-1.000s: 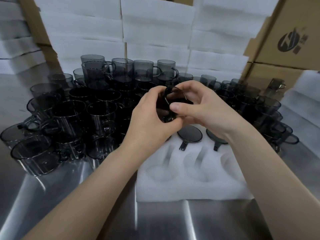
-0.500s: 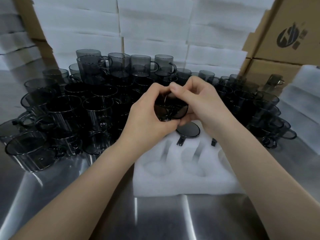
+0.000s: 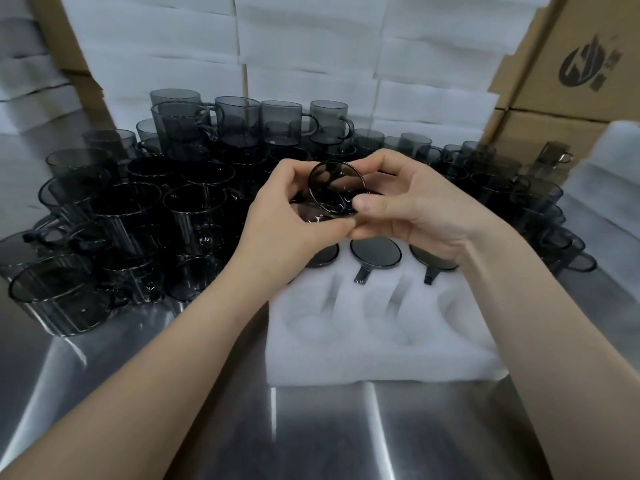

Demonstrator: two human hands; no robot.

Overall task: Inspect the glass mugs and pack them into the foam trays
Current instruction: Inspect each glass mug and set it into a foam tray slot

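Note:
A smoky grey glass mug [image 3: 335,188] is held in the air above the white foam tray [image 3: 374,355], its round base turned toward me. My left hand [image 3: 287,216] grips it from the left and my right hand [image 3: 408,206] pinches it from the right, thumb on the rim. In the tray's far row sit three mugs upside down: a left one [image 3: 325,256] half hidden under my left hand, a middle one [image 3: 375,251] and a right one [image 3: 431,258]. The tray's near row of round pockets [image 3: 388,318] holds nothing.
Several loose grey mugs [image 3: 135,216] crowd the steel table [image 3: 311,431] to the left and behind, some stacked, and more [image 3: 540,202] to the right. White foam sheets [image 3: 304,53] are piled at the back. Cardboard boxes [image 3: 568,64] stand at right.
Both hands have turned the mug, so its round base now faces me, and they have drawn slightly apart. A third packed mug now shows under my left hand.

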